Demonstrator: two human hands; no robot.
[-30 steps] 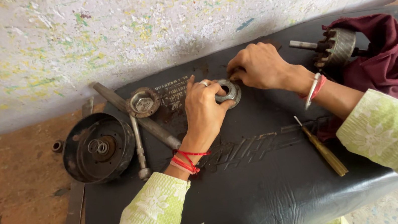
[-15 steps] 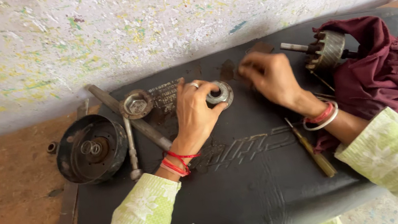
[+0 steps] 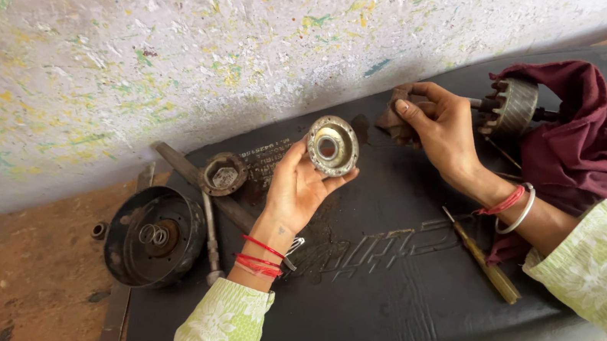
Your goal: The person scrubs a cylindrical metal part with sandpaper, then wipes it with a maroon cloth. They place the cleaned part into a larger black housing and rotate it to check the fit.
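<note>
Left hand (image 3: 298, 186): grip clamped on round silver metal hub with a central hole (image 3: 332, 146); half a second ago it pressed this hub flat on the seat, now it has lifted it and tilted its open face toward the camera
Right hand (image 3: 441, 130): grip closed on small dark brown greasy part (image 3: 392, 117), held just above the seat near the wall; earlier it lay flatter with fingers spread beside the hub, now it is well apart from it
Hub position: raised over black vinyl motorcycle seat (image 3: 380, 292), between the two hands
Toothed grey metal gear drum (image 3: 512, 108): just right of the right hand, resting against crumpled maroon cloth (image 3: 592, 135); unchanged
Wooden-handled screwdriver (image 3: 484, 260): lying on the seat under the right wrist; unchanged
Dark round metal drum housing (image 3: 153, 235): on the floor left of the seat; unmoved
Small hexagonal-socket cup (image 3: 223, 174): on the seat's left end; unmoved
</note>
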